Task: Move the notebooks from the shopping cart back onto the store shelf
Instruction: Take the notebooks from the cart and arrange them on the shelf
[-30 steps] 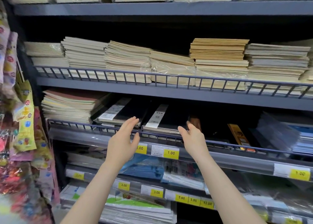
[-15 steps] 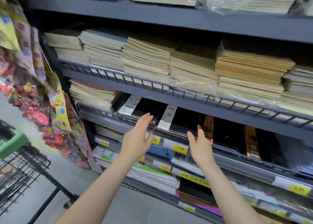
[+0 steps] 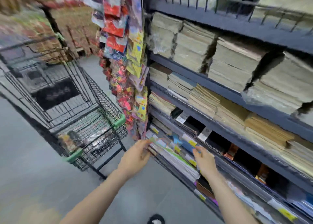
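The person's left hand [image 3: 135, 156] and right hand [image 3: 204, 161] both hang in front of the lower part of the store shelf [image 3: 237, 95], fingers loosely spread and relaxed, and neither holds anything; blur makes it hard to say whether the fingertips touch the packets at the shelf's front edge. The shopping cart [image 3: 71, 108] stands on the floor to the left, just beside the left end of the shelf. At the near corner of its basket lie a few wrapped items [image 3: 81, 139], probably notebooks waiting to be moved, though they are too smeared to count or name for certain. A dark flat thing [image 3: 55, 95] shows further back in the cart; what it is cannot be told. The shelf tiers are already packed with stacks of notebooks [image 3: 194, 49], so part of the job looks done while some goods appear left in the cart. Open floor lies between the person and the cart, giving easy room to reach left, but hanging packets [image 3: 128, 54] crowd the shelf's left end, and wire rails along the shelf edges call for lifting over.
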Tool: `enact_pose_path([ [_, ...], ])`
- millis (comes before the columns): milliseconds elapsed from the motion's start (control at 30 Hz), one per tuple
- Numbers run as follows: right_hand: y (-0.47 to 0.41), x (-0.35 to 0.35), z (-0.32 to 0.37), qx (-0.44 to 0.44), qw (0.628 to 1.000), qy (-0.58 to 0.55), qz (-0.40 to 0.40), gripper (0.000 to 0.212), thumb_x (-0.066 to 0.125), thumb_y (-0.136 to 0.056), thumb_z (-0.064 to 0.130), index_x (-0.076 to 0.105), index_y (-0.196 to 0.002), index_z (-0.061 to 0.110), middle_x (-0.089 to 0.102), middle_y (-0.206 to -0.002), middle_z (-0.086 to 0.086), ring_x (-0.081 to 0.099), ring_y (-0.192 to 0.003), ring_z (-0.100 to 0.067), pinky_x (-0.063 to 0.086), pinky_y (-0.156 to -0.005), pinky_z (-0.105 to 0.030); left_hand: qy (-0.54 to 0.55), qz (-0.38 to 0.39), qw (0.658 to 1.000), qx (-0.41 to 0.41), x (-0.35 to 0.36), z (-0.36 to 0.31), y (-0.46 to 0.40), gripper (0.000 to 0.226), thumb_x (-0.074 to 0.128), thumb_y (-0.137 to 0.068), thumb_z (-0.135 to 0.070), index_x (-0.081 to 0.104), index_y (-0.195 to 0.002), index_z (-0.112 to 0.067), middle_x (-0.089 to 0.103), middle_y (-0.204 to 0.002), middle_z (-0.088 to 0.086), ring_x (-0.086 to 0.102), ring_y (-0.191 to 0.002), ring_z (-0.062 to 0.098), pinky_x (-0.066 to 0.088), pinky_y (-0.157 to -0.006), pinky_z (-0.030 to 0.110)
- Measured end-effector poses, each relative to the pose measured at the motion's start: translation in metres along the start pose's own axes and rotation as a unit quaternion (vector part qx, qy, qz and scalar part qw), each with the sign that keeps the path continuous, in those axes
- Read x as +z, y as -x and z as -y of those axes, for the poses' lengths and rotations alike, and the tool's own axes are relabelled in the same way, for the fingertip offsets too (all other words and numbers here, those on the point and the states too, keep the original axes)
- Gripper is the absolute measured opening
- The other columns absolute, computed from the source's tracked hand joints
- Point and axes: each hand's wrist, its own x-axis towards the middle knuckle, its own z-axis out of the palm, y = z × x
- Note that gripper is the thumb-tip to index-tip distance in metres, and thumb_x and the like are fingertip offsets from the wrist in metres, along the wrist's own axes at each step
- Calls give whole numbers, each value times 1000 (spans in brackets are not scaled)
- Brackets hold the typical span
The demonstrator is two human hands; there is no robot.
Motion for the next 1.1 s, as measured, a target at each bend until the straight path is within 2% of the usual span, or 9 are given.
enact_pose_path([
  [67, 17, 13, 15, -13, 999, 4, 31, 30, 46, -94, 29, 59, -115, 12, 64, -111, -13, 60, -99, -29, 43, -85, -37, 8, -6, 999, -39, -26, 15, 22, 39, 48, -84, -29, 49, -123, -25, 55, -118, -3, 61, -85, 17, 40, -75, 27],
  [167, 38, 39, 27, -21, 998, 9, 58, 24, 48, -92, 25, 63, -105, 12, 66, -100, -13, 58, -88, -24, 39, -75, -28, -3, -20, 998, -67, -59, 37, 49, 43, 48, -84, -33, 49, -125, -24, 57, -121, -1, 58, -107, 19, 48, -89, 35],
  [233, 55, 59, 39, -27, 996, 27, 80, 22, 49, -92, 21, 65, -102, 11, 63, -91, -8, 52, -80, -18, 37, -65, -22, -13, -34, 997, -70, -79, 53, 62, 37, 52, -87, -23, 51, -124, -22, 57, -121, -2, 57, -108, 17, 46, -88, 30],
  [367, 83, 112, 68, -26, 994, 13, 106, 20, 51, -89, 17, 60, -71, 23, 61, -74, -5, 50, -59, -15, 38, -54, -25, -11, -52, 996, -70, -116, 95, 86, 31, 52, -88, -21, 53, -119, -19, 58, -120, -4, 55, -109, 15, 46, -91, 33],
  [467, 96, 158, 91, -11, 992, -21, 124, 12, 51, -90, 23, 61, -85, 21, 58, -71, 0, 48, -57, -9, 38, -49, -23, -7, -50, 997, -66, -145, 143, 99, 29, 51, -88, -23, 53, -117, -21, 59, -117, -5, 56, -106, 13, 48, -90, 35],
  [600, 111, 221, 126, -2, 994, -50, 101, 22, 50, -92, 26, 58, -106, 11, 56, -73, 0, 50, -62, -13, 38, -44, -20, -1, -13, 997, -80, -192, 215, 109, 31, 52, -88, -20, 52, -119, -21, 58, -113, -7, 56, -100, 12, 48, -89, 35],
  [767, 118, 298, 165, 46, 992, -79, 85, 25, 48, -94, 21, 54, -114, 7, 54, -75, -7, 38, -51, -14, 30, -32, -11, 2, -1, 996, -94, -246, 287, 110, 33, 52, -89, -17, 52, -122, -19, 59, -110, -4, 53, -79, 12, 47, -78, 30],
  [967, 118, 354, 195, 70, 989, -75, 105, 21, 48, -94, 20, 53, -112, 12, 54, -75, -5, 40, -52, -12, 31, -32, -11, 38, 9, 995, -87, -278, 343, 96, 28, 52, -89, -16, 55, -116, -22, 61, -105, -9, 57, -86, 10, 47, -77, 26],
  [1100, 96, 369, 218, 61, 990, -78, 104, 13, 49, -94, 21, 52, -105, 17, 56, -87, -7, 43, -55, -7, 34, -40, -14, 46, 16, 995, -82, -289, 374, 68, 30, 53, -89, -16, 55, -118, -23, 61, -108, -9, 55, -82, 8, 44, -80, 24],
])
